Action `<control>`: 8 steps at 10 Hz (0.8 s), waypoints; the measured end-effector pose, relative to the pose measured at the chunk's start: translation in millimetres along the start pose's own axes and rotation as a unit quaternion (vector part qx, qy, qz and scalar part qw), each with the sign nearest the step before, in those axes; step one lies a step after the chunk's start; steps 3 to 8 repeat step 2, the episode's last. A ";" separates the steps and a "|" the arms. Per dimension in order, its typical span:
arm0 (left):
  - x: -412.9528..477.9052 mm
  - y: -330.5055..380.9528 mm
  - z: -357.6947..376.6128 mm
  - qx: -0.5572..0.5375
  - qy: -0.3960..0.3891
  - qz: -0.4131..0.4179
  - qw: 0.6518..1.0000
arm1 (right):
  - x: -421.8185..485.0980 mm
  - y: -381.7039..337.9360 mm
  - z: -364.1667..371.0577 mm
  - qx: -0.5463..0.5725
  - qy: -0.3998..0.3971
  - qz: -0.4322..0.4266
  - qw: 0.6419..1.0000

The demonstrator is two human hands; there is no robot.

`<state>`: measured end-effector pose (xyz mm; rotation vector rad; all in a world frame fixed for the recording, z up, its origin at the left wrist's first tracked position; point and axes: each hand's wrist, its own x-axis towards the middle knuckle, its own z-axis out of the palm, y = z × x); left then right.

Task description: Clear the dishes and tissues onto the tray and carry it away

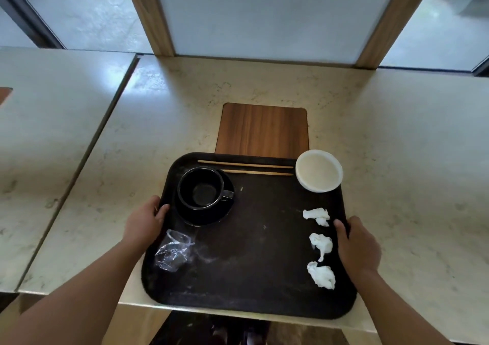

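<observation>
A dark tray (251, 252) lies at the table's near edge, its front rim overhanging. On it stand a black cup (201, 187) on a black saucer (205, 217) at the back left, two wooden chopsticks (246, 165) along the back, and a white bowl (318, 170) at the back right corner. Three crumpled tissues (321, 244) line the right side; a clear plastic wrapper (173, 252) lies at the left. My left hand (145, 219) grips the tray's left rim. My right hand (357, 244) grips the right rim.
The pale stone table (397, 146) has a wooden inlay panel (263, 130) just behind the tray. A second table (47, 122) adjoins on the left across a narrow gap. Wooden posts and frosted glass panels stand at the far edge.
</observation>
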<state>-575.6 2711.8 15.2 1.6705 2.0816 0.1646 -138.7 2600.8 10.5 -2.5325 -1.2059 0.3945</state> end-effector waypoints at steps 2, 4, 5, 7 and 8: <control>-58.1 -16.9 -28.2 -0.081 -0.031 -0.007 0.996 | -27.9 24.5 -47.9 0.142 -0.034 0.021 0.989; -58.1 -16.9 -28.2 -0.081 -0.031 -0.007 0.996 | -27.9 24.5 -47.9 0.142 -0.034 0.021 0.989; -58.1 -16.9 -28.2 -0.081 -0.031 -0.007 0.996 | -27.9 24.5 -47.9 0.142 -0.034 0.021 0.989; -58.1 -16.9 -28.2 -0.081 -0.031 -0.007 0.996 | -27.9 24.5 -47.9 0.142 -0.034 0.021 0.989; -58.1 -16.9 -28.2 -0.081 -0.031 -0.007 0.996 | -27.9 24.5 -47.9 0.142 -0.034 0.021 0.989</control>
